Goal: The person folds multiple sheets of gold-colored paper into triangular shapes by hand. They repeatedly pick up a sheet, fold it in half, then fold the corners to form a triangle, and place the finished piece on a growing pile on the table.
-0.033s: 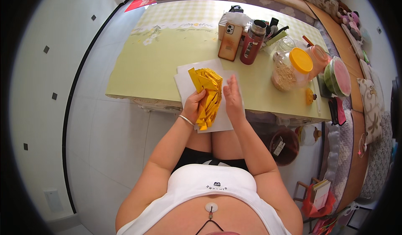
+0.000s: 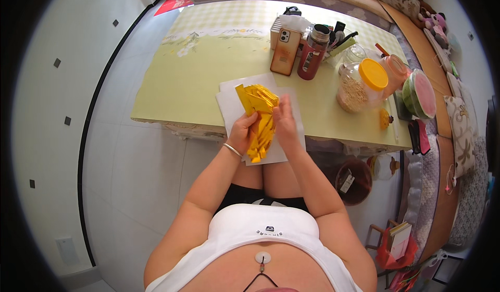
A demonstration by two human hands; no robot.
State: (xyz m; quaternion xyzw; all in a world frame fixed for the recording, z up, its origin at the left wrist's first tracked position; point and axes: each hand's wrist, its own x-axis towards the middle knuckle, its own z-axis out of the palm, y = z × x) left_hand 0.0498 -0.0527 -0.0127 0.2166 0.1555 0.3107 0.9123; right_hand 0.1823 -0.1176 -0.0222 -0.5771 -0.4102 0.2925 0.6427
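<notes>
1. I see a phone (image 2: 285,52) standing upright, a dark red bottle (image 2: 312,58) and a yellow-lidded jar (image 2: 354,91) ahead on the table (image 2: 172,94), toward the right.
2. My left hand (image 2: 242,128) grips a gold foil bundle (image 2: 263,128); my right hand (image 2: 285,121), fingers straight, lies against its right side.
3. Beneath, white paper (image 2: 229,100) overhangs the table's near edge; green tablecloth (image 2: 208,73) stretches leftward.
</notes>
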